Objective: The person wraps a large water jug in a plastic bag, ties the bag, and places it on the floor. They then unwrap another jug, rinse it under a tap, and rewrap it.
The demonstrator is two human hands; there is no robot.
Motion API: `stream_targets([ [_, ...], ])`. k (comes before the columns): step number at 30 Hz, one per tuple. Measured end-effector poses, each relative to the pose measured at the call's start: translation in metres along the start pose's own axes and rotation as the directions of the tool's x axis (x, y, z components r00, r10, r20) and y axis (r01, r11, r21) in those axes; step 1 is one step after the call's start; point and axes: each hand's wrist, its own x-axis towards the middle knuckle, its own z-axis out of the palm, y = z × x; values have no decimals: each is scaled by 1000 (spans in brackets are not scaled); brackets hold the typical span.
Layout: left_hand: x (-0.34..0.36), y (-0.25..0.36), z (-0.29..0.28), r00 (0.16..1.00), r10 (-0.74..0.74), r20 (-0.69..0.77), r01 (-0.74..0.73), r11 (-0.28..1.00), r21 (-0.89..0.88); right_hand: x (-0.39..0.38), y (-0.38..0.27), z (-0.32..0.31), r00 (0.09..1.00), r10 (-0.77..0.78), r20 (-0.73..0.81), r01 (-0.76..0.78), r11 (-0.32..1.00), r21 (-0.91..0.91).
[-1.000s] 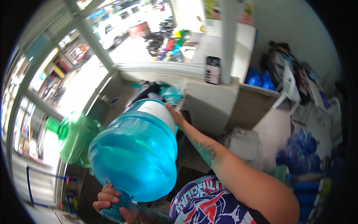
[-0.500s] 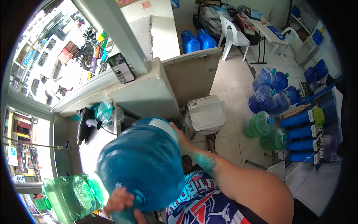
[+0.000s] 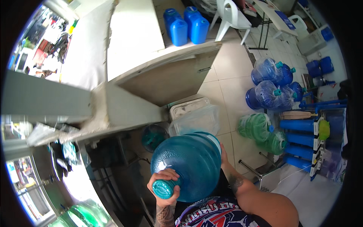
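Observation:
I hold a large round blue water jug (image 3: 189, 162) on its side in front of my chest. My left hand (image 3: 163, 185) is wrapped around its capped neck, which points toward me. My right hand (image 3: 224, 159) presses flat against the jug's far right side near its base, mostly hidden behind it. The jug hangs above the tiled floor beside a white counter (image 3: 132, 49).
A clear plastic lidded box (image 3: 194, 115) sits on the floor just beyond the jug. Green jugs (image 3: 261, 126) and wrapped blue jugs (image 3: 270, 81) lie to the right, by blue filter housings (image 3: 302, 138). Blue canisters (image 3: 187, 26) and white plastic chairs (image 3: 232, 17) stand farther off.
The view has swung right and downward, toward the floor and the jugs on the right. The jug stays in both hands, lower in view with its neck toward me.

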Motion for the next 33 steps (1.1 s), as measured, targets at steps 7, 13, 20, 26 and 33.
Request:
stream_targets([
  [7,65,-34,33,1000,25,5,-25,995,95,104,-28,21,1000,10,20,-9,999,-33],
  [13,94,-62,44,998,-18,-53,25,989,146,142,-26,37,999,48,-1,-48,993,-105],
  [20,99,-73,61,995,-12,-99,35,972,231,150,-46,46,994,104,36,-91,964,-250],
  [26,92,-77,99,988,-46,-151,94,940,329,143,-72,40,906,-423,25,324,655,-683],
  [33,75,-78,124,995,-31,92,-17,882,471,113,-102,-47,994,-95,-61,19,678,-735],
])
